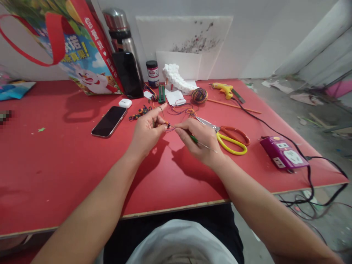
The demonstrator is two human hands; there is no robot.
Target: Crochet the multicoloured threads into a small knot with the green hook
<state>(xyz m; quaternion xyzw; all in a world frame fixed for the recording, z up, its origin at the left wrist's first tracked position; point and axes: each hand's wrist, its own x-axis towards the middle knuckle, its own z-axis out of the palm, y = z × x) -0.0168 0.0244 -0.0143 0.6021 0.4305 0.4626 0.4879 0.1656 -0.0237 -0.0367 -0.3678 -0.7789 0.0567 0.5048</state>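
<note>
On the red side of the shopping bag (90, 77), “你爱我” and a heart are printed; on its front, “诺” and “果!” can be read. The label of the jar (153, 75) is too small to be read.

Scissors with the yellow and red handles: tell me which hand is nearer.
Right. The right hand is close beside the scissors, on their left; the left hand is farther left, beyond the right hand.

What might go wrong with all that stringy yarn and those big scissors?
The loose loops of yarn beside the yarn ball might tangle. The round ball could also roll if its strand gets tugged. And the scissors lie right beside the right grip, which holds a green-handled tool, so it might bump them.
</note>
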